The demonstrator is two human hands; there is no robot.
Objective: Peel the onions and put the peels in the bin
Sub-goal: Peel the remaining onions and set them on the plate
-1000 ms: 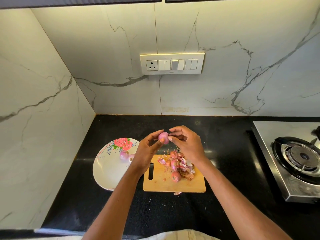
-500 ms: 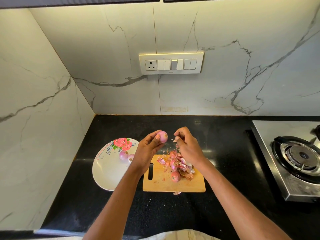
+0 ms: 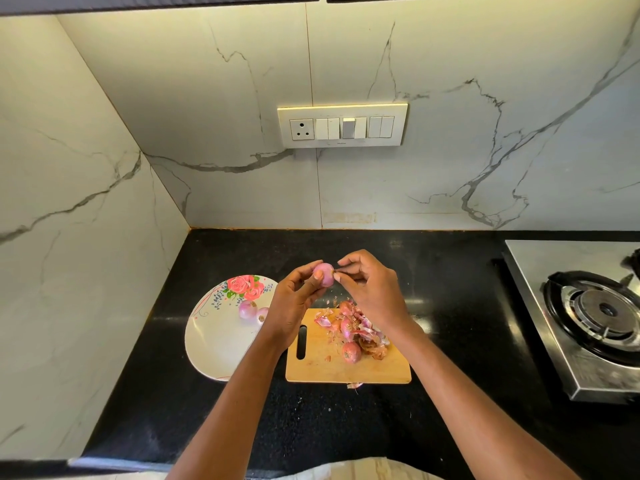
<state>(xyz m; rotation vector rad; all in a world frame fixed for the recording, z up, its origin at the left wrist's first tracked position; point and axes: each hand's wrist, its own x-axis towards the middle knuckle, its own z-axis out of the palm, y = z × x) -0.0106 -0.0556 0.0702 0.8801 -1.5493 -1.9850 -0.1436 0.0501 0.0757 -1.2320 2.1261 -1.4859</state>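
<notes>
Pinching the onion in our left hand, we are nipping its last skin with right hand fingertips, pulling gently

Nothing can be read: the switch panel bears a tiny mark under its switches (too small and blurred to make out).
</notes>
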